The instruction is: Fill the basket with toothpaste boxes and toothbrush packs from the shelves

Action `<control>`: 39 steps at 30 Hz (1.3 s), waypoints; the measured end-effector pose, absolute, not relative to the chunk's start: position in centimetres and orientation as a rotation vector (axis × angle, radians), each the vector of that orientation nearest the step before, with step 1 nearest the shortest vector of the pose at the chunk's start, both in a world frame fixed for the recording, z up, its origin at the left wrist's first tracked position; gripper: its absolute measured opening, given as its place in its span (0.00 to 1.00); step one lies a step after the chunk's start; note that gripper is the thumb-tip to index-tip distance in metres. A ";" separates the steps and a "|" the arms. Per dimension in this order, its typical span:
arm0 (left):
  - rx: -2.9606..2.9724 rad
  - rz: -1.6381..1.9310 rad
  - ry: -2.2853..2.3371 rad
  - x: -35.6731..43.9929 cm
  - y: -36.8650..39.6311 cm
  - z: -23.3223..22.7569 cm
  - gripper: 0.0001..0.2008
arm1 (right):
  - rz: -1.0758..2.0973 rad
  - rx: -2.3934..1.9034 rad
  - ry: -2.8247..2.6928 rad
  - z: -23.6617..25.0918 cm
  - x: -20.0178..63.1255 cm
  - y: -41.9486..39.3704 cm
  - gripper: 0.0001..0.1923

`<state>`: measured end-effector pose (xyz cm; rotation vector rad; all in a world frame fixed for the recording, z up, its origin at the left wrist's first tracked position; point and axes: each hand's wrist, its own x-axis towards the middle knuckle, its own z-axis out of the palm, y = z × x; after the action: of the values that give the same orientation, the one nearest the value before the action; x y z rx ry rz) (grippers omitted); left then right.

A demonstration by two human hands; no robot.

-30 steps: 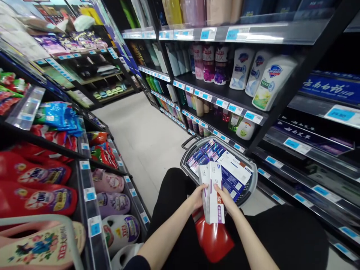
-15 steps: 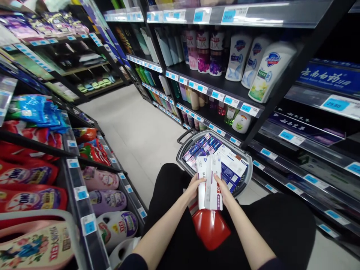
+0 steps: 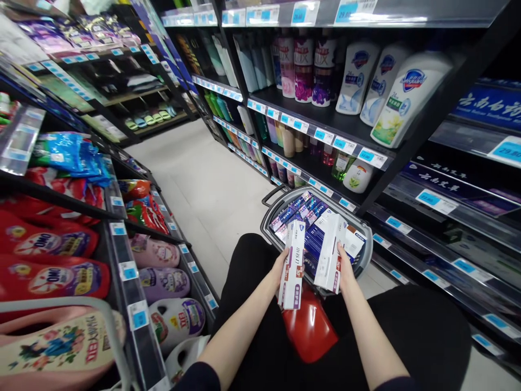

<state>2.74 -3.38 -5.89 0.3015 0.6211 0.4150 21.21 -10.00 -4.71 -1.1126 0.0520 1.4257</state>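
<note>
Left shelves (image 3: 122,260) carry detergent bottles (image 3: 52,277). The left hand (image 3: 280,266) is clamped on one upright white box (image 3: 293,264). The right hand (image 3: 345,266) grips a second white box (image 3: 329,252), held just above the grey basket (image 3: 366,255) of boxed goods. Right shelves hold soap bottles (image 3: 402,103).

In a shop aisle, the left hand (image 3: 280,266) grips one white toothpaste box (image 3: 293,266) upright, and the right hand (image 3: 345,267) grips a second white box (image 3: 330,252) beside it, the two held apart above a grey basket (image 3: 366,255) packed with more boxes. A red stool (image 3: 310,331) shows below. Body-wash bottles (image 3: 401,103) line the black shelf (image 3: 325,122) on the right; detergent bottles (image 3: 52,279) fill the left.
</note>
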 end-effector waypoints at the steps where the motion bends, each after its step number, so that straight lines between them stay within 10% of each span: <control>1: 0.318 0.416 0.582 2.7 -3.5 -6.0 0.33 | 1.450 -1.106 0.057 -4.6 21.2 -10.0 0.24; 11: 0.337 0.418 0.452 2.9 -4.0 -5.6 0.41 | 1.581 -1.122 0.045 -3.5 20.2 -10.1 0.27; 39: 0.161 0.482 0.552 2.9 -3.6 -6.3 0.27 | 1.756 -0.835 -0.192 -5.6 20.0 -10.0 0.37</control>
<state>2.92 -3.65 -6.26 0.1606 0.5523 0.4818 20.04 -9.95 -5.59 -0.8354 -0.1922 1.7560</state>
